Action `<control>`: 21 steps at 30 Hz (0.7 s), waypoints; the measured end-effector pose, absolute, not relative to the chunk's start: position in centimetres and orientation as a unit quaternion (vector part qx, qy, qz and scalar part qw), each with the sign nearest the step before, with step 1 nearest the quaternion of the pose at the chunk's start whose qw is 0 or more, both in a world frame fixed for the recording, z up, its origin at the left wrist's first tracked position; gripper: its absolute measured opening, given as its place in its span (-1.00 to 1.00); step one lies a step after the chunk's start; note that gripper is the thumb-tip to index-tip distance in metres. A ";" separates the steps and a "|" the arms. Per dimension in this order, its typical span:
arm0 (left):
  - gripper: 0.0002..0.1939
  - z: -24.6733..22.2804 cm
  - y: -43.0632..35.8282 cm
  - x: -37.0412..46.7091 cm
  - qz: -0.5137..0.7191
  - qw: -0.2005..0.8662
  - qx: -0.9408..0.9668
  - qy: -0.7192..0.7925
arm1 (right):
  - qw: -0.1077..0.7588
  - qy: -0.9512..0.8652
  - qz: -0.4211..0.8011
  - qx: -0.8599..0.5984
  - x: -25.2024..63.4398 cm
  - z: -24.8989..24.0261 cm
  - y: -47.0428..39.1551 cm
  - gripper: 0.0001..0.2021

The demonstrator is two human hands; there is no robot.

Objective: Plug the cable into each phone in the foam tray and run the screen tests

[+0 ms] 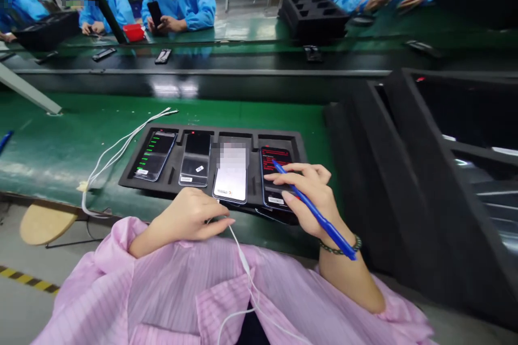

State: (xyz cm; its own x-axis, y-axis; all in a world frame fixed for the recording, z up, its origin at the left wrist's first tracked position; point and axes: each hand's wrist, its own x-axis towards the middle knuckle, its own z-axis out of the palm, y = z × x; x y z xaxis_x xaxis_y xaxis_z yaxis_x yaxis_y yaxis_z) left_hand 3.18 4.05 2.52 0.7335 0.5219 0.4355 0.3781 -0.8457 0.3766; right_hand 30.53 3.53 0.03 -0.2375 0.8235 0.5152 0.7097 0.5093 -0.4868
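Red-text phone [272,187], under right hand [318,194]

1 red container [134,32] | wooden stool [46,224] | yellow-black floor tape [28,280]

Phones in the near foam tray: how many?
4, left to right: the green-text phone, the dark-screened phone, the white-screened phone, the red-text phone by the right hand. More may be hidden beneath the tray.
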 end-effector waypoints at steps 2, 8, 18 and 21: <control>-0.78 2.6 3.2 3.2 0.261 0.181 0.919 0.232 | 0.307 -0.815 0.104 -0.481 29.8 0.8 4.2 -0.71; -0.66 2.6 1.7 3.1 0.187 0.367 0.902 0.130 | 0.217 -0.860 0.142 -0.439 27.8 1.6 6.6 -0.59; -0.83 2.9 3.8 2.6 0.158 0.357 0.917 0.082 | 0.199 -0.871 0.107 -0.436 26.9 -0.2 7.6 -0.59; -0.82 3.3 4.2 2.6 0.203 0.364 0.908 0.042 | 0.192 -0.870 0.119 -0.438 27.1 0.6 7.5 -0.62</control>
State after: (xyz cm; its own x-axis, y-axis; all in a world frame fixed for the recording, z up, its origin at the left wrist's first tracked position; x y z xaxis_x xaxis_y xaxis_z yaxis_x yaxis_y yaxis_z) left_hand 2.60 4.18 3.28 0.9139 0.2237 0.3387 -0.0719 -0.7320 0.6774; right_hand 27.06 7.50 0.62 -0.5429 0.8074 0.2310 0.7159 0.5888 -0.3753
